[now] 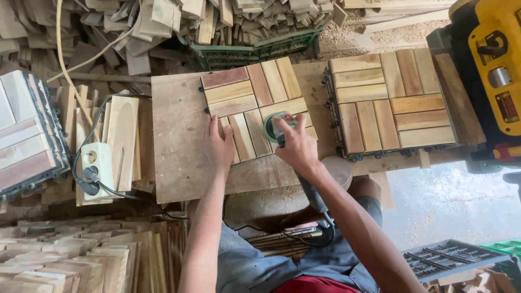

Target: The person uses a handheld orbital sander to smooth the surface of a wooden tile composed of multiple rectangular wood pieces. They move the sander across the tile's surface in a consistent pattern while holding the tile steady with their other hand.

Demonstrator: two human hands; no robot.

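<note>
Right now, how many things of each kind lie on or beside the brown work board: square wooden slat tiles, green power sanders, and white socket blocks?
Square wooden slat tiles: 3 (under the hands, stack at right, pale one at left)
Green power sander: 1
White socket block: 1
Total: 5

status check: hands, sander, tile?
Left hand flat on the wooden tile, pinning it. Right hand in a grip on the green sander, pad on the tile. A stack of tiles alongside, apart.
</note>
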